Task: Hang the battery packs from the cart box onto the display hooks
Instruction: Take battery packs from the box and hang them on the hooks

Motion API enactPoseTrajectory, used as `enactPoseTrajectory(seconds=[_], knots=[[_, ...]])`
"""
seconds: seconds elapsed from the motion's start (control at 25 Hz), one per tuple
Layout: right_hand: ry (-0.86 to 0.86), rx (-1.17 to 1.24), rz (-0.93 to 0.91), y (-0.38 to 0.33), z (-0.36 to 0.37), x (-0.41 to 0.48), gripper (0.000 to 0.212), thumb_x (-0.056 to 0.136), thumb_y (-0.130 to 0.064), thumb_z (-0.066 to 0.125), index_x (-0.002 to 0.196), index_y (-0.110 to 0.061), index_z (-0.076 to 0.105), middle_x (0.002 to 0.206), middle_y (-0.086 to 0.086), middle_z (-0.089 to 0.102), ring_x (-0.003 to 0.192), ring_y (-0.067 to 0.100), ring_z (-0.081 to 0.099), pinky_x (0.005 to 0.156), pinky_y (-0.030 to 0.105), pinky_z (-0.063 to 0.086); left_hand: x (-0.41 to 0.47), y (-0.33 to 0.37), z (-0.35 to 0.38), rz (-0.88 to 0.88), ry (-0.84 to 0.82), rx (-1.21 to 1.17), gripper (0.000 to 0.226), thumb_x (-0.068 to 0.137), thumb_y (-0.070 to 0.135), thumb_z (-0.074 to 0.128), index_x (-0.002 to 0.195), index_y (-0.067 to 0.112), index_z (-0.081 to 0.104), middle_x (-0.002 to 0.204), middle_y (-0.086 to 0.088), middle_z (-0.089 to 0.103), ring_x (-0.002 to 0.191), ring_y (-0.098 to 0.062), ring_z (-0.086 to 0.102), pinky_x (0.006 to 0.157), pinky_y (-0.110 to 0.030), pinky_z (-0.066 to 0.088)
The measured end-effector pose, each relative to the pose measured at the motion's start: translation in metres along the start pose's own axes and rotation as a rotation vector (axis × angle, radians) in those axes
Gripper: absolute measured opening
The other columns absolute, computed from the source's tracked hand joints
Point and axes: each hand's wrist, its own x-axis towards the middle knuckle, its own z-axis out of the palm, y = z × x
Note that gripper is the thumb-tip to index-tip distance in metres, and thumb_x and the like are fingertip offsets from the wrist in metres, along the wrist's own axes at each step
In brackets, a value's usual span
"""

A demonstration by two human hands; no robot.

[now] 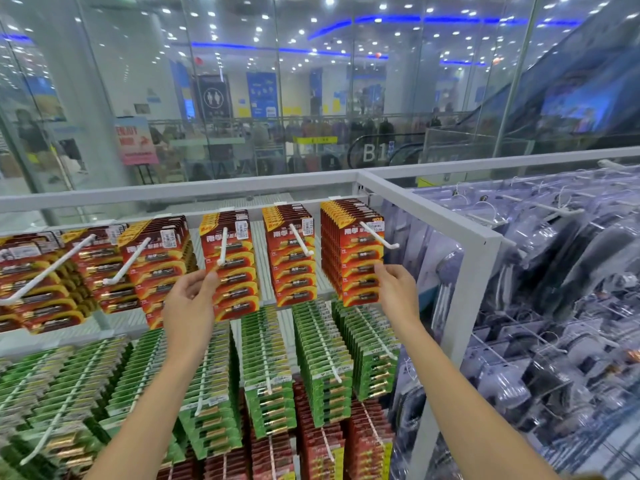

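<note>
I see the white display rack [460, 223] filled with hanging red battery packs [291, 258] above green ones [322, 362]. My left hand [188, 303] pinches the edge of the red stack [232, 268] on one white hook [221, 245]. My right hand [396, 284] touches the rightmost stack [353, 251], its grip loosely curled; I cannot tell if it holds it.
</note>
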Motion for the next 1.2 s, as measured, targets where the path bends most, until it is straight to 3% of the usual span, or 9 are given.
enactPoseTrajectory(seconds=[0.16,0.36,0.56,0.64,0.76,0.92,1.0,1.08,1.2], knots=[[-0.005,-0.139,-0.067,0.01,-0.021,-0.041,0.038,0.102,-0.04,0.057,0.136,-0.024,0.055,0.126,-0.011,0.061,0.118,0.012,0.058,0.097,0.031,0.044,-0.045,-0.004,-0.018,-0.04,0.03,-0.047,0.019,0.104,0.036,0.06,0.122,0.032,0.066,0.122,0.008,0.068,0.116,-0.015,0.064,0.105,-0.046,0.051],[-0.142,-0.114,-0.01,0.054,-0.074,-0.136,0.018,0.103,-0.033,0.058,0.12,-0.032,0.064,0.117,-0.024,0.065,0.109,-0.012,0.058,0.086,0.005,0.042,-0.142,-0.017,0.001,-0.203,-0.043,-0.164,0.018,0.104,0.029,0.06,0.114,0.02,0.072,0.112,0.002,0.076,0.106,-0.02,0.071,0.097,-0.042,0.053],[-0.046,-0.244,0.253,0.165,-0.158,-0.21,0.008,0.101,-0.036,0.06,0.106,-0.039,0.066,0.107,-0.02,0.069,0.101,-0.007,0.063,0.084,0.016,0.047,-0.241,-0.065,0.067,-0.366,-0.298,-0.124,0.014,0.104,0.02,0.059,0.105,0.02,0.073,0.105,0.003,0.078,0.099,-0.018,0.073,0.085,-0.032,0.059],[0.018,-0.296,0.372,0.203,-0.194,-0.23,0.007,0.101,-0.035,0.061,0.103,-0.04,0.064,0.106,-0.019,0.069,0.104,0.0,0.064,0.085,0.019,0.046,-0.283,-0.084,0.097,-0.419,-0.455,-0.064,0.015,0.103,0.022,0.059,0.103,0.024,0.074,0.108,0.002,0.077,0.102,-0.019,0.072,0.089,-0.036,0.056],[0.096,-0.347,0.591,0.247,-0.245,-0.253,0.02,0.103,-0.036,0.057,0.119,-0.027,0.065,0.114,-0.01,0.068,0.112,0.013,0.063,0.094,0.027,0.046,-0.343,-0.117,0.14,-0.529,-0.661,0.052,0.013,0.102,0.025,0.061,0.102,0.025,0.074,0.108,0.004,0.076,0.101,-0.016,0.071,0.095,-0.043,0.055],[0.146,-0.344,0.894,0.29,-0.299,-0.275,0.043,0.106,-0.036,0.05,0.145,-0.018,0.05,0.14,0.001,0.06,0.129,0.022,0.055,0.106,0.033,0.042,-0.413,-0.161,0.206,-0.655,-0.928,0.319,0.022,0.104,0.032,0.06,0.117,0.019,0.071,0.111,0.006,0.072,0.102,-0.008,0.068,0.1,-0.039,0.054],[0.155,-0.36,0.96,0.304,-0.319,-0.285,0.038,0.106,-0.034,0.051,0.14,-0.017,0.054,0.135,0.002,0.061,0.122,0.022,0.056,0.1,0.031,0.044,-0.44,-0.176,0.239,-0.838,-0.973,0.384,0.02,0.103,0.032,0.061,0.112,0.016,0.069,0.109,-0.011,0.072,0.102,-0.021,0.069,0.102,-0.046,0.054],[0.167,-0.354,0.999,0.311,-0.336,-0.292,0.032,0.106,-0.033,0.052,0.134,-0.019,0.057,0.121,-0.002,0.062,0.11,0.019,0.056,0.092,0.029,0.043,-0.464,-0.194,0.273,-0.891,-0.952,0.49,0.02,0.101,0.03,0.063,0.103,0.011,0.07,0.114,-0.02,0.072,0.101,-0.031,0.069,0.097,-0.045,0.053],[0.137,-0.348,1.0,0.313,-0.351,-0.294,0.024,0.106,-0.032,0.052,0.128,-0.024,0.056,0.112,-0.007,0.057,0.104,0.014,0.052,0.089,0.024,0.039,-0.473,-0.216,0.313,-0.859,-0.827,0.81,0.058,0.098,0.041,0.064,0.138,0.001,0.053,0.143,-0.016,0.057,0.127,-0.036,0.057,0.1,-0.038,0.048]])
